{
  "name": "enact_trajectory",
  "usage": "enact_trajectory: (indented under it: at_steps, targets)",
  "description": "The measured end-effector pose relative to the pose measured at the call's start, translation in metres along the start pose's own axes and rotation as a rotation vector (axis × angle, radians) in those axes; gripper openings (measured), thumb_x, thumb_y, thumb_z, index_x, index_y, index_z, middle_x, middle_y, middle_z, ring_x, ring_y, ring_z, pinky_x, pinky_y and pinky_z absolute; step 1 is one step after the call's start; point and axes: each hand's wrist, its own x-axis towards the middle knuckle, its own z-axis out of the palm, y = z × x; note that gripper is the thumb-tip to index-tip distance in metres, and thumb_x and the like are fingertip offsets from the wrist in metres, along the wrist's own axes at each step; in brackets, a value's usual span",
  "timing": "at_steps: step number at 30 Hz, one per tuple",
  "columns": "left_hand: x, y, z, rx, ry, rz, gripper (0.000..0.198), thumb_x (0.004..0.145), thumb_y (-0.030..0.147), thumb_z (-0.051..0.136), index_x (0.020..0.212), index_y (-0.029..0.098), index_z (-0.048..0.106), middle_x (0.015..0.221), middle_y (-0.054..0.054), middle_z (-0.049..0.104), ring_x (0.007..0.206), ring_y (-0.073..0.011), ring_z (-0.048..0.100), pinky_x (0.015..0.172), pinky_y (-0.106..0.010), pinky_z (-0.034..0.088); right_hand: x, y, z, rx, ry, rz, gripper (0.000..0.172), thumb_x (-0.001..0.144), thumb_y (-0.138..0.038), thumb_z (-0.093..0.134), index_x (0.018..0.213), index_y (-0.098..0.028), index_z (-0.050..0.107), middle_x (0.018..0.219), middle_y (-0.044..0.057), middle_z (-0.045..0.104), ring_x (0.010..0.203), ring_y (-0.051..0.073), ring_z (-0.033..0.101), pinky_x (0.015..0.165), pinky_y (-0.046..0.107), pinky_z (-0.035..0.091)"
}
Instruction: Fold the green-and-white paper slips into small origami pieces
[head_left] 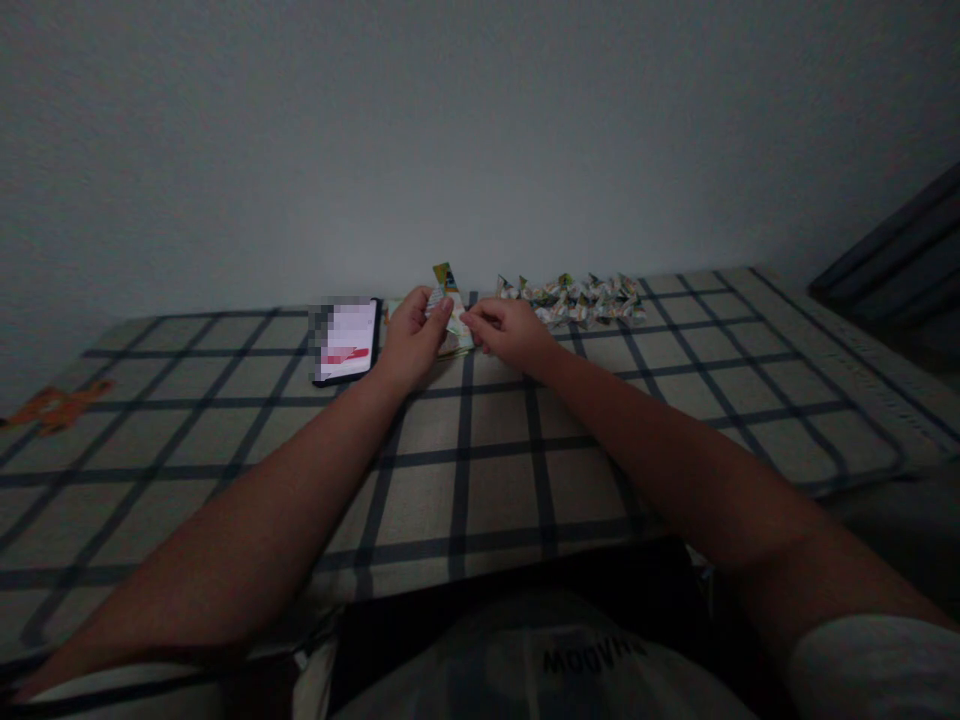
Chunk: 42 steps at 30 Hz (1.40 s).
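Note:
Near the back of the table, my left hand pinches a folded strip of printed paper, whose green and yellow end sticks up above the fingers. Just to its right, my right hand has its fingers curled together beside the lower part of the paper; whether they grip its edge is too small to tell. More flat printed paper shows beneath and between the hands. Behind and right of my right hand lie several small folded paper pieces with pointed tips, set in rows.
A phone with a lit screen lies left of my left hand. The checked cloth covers the table, which meets a plain wall at the back. An orange patterned item is at the far left.

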Motion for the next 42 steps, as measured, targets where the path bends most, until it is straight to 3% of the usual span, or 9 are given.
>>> enact_trajectory:
  at_steps: [8, 13, 18, 25, 42]
  targets:
    - [0.0002, -0.0018, 0.0008, -0.155, 0.046, -0.074, 0.05, 0.082, 0.069, 0.07, 0.087, 0.024, 0.05, 0.06, 0.007, 0.045, 0.043, -0.0073, 0.038, 0.039, -0.021, 0.028, -0.0006, -0.0022, 0.002, 0.079, 0.007, 0.008, 0.034, 0.097, -0.042, 0.049, 0.072, -0.02, 0.052, 0.065, -0.001, 0.051, 0.066, 0.013, 0.047, 0.064, 0.027, 0.036]
    - [-0.0011, -0.0005, 0.0016, -0.167, -0.06, -0.088, 0.051, 0.081, 0.07, 0.069, 0.09, 0.023, 0.052, 0.067, 0.004, 0.054, 0.048, -0.0085, 0.047, 0.043, -0.021, 0.034, 0.0015, 0.0002, 0.0021, 0.121, 0.021, 0.018, 0.032, 0.099, -0.04, 0.046, 0.074, -0.021, 0.051, 0.066, -0.001, 0.053, 0.066, 0.013, 0.049, 0.065, 0.027, 0.038]
    - [-0.0026, -0.0028, 0.0047, -0.171, -0.083, -0.093, 0.05, 0.083, 0.07, 0.067, 0.087, 0.024, 0.049, 0.063, 0.004, 0.047, 0.045, -0.0086, 0.043, 0.042, -0.021, 0.029, 0.0022, 0.0002, 0.0006, 0.059, 0.023, 0.017, 0.031, 0.098, -0.036, 0.049, 0.071, -0.021, 0.049, 0.065, -0.001, 0.052, 0.067, 0.014, 0.049, 0.065, 0.027, 0.037]
    - [-0.0019, 0.0021, 0.0034, -0.164, 0.0, -0.097, 0.05, 0.083, 0.069, 0.067, 0.087, 0.024, 0.048, 0.065, 0.005, 0.046, 0.045, -0.0076, 0.038, 0.041, -0.021, 0.03, -0.0002, -0.0041, 0.003, 0.019, -0.047, 0.023, 0.035, 0.1, -0.037, 0.046, 0.068, -0.021, 0.048, 0.061, -0.002, 0.05, 0.063, 0.013, 0.047, 0.065, 0.028, 0.034]
    - [-0.0006, 0.001, 0.0024, -0.173, 0.074, -0.097, 0.057, 0.077, 0.075, 0.069, 0.085, 0.024, 0.045, 0.066, 0.005, 0.046, 0.046, -0.0063, 0.039, 0.042, -0.021, 0.032, 0.0033, -0.0041, 0.0017, -0.134, -0.041, -0.053, 0.04, 0.099, -0.038, 0.049, 0.063, -0.021, 0.04, 0.062, -0.003, 0.044, 0.063, 0.012, 0.04, 0.066, 0.03, 0.028]
